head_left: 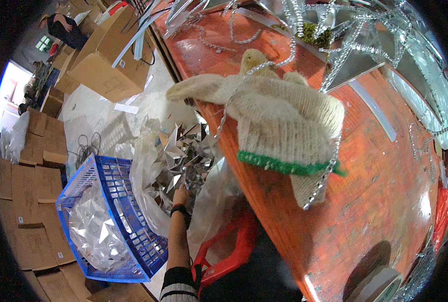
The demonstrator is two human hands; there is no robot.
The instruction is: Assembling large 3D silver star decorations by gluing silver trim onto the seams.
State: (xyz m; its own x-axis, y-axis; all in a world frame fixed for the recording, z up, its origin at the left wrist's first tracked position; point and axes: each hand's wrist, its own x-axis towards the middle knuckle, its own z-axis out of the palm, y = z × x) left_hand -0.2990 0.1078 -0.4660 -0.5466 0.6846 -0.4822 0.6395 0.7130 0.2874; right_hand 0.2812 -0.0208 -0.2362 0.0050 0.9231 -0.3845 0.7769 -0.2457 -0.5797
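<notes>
Reaching down with the left hand (180,195) into a clear plastic bag (148,166) of mirrored star pieces (183,156), fingers buried among them at about 12 o'clock from the wrist; grip cannot be told. Bag gapes beside the blue crate (128,221), probably for easy picking. Right hand out of view. Knit glove (279,121) lies on the red table (385,201), at 2 o'clock from the hand, draped with bead chain (324,178).

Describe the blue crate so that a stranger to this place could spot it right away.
Start at the big orange-red table filling the right of the view, then drop off its left edge to the floor. Past the clear bag of shiny silver star pieces that the left hand reaches into stands the blue crate. It is the only blue lattice-walled container among brown cardboard boxes.
</notes>
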